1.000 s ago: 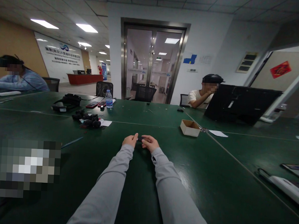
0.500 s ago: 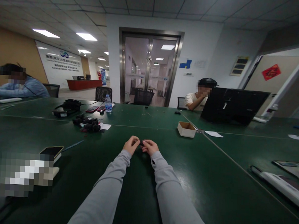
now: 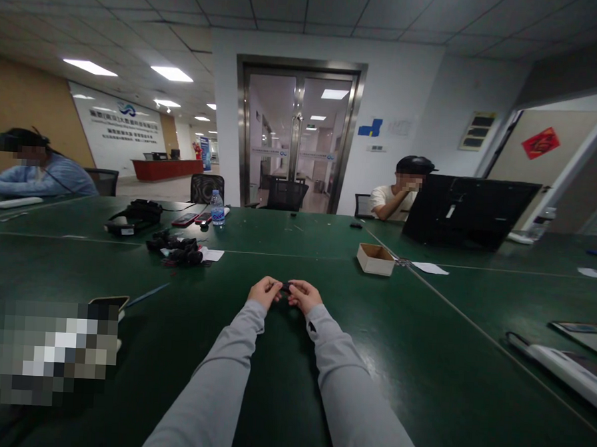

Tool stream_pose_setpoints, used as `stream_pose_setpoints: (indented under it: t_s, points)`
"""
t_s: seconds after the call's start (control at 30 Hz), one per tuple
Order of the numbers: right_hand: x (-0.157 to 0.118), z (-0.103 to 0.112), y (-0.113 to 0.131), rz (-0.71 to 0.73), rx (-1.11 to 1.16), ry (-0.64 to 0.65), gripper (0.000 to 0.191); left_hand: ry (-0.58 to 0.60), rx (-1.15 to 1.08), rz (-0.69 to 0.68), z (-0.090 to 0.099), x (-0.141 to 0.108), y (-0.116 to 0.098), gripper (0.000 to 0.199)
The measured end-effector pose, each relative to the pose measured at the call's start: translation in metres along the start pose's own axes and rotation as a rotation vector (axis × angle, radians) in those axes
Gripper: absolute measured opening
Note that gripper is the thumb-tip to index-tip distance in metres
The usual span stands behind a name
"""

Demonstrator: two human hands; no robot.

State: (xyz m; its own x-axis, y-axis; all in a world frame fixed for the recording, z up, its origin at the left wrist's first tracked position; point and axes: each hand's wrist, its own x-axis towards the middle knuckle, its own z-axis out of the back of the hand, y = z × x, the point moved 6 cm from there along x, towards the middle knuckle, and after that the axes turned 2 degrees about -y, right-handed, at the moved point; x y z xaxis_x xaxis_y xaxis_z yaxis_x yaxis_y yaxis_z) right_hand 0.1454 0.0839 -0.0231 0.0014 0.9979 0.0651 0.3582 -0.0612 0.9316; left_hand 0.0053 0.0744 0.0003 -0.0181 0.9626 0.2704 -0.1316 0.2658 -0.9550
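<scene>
Over the dark green table (image 3: 291, 356), both my hands meet at a small black object (image 3: 286, 287), too small and too covered by fingers to name. My left hand (image 3: 265, 292) has its fingertips pinched together at the object's left side. On the other side, my right hand (image 3: 305, 296) grips the black piece between thumb and fingers. Grey sleeves cover both forearms. Ahead and to the right of the hands sits an open cardboard box (image 3: 375, 262), its inside largely hidden by its near wall.
Tangled black gear (image 3: 177, 249) lies left of centre near a water bottle (image 3: 218, 209) and phones (image 3: 184, 219). A phone (image 3: 110, 302) and blue stick (image 3: 147, 294) are nearer left. A monitor (image 3: 469, 212) stands right, beside a seated person (image 3: 392, 198); another person (image 3: 56, 171) sits far left.
Both hands have shifted slightly right in view, still together at the black object. The left fingers have tilted a little lower and more toward the right hand. The surroundings shift slightly with the camera.
</scene>
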Motion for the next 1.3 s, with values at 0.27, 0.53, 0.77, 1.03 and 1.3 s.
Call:
stream_pose_setpoints:
  t_s: [0.27, 0.53, 0.77, 1.03, 1.3]
  points:
    - [-0.004, -0.004, 0.007, 0.088, -0.086, 0.011, 0.048, -0.069, 0.169, 0.067, 0.004, -0.001, -0.005, 0.033]
    - [-0.006, -0.005, 0.009, 0.057, -0.052, -0.004, 0.044, -0.035, 0.092, 0.027, 0.003, -0.002, -0.005, 0.032]
    - [-0.001, 0.000, 0.004, -0.038, -0.011, -0.014, 0.040, 0.087, -0.091, -0.056, -0.002, -0.001, -0.014, 0.028]
    - [0.002, -0.002, 0.001, -0.054, -0.028, 0.005, 0.039, 0.023, -0.083, 0.084, -0.004, 0.000, -0.005, 0.030]
    - [0.002, -0.002, 0.001, -0.064, -0.003, -0.009, 0.040, 0.003, -0.027, 0.069, -0.002, 0.004, -0.004, 0.034]
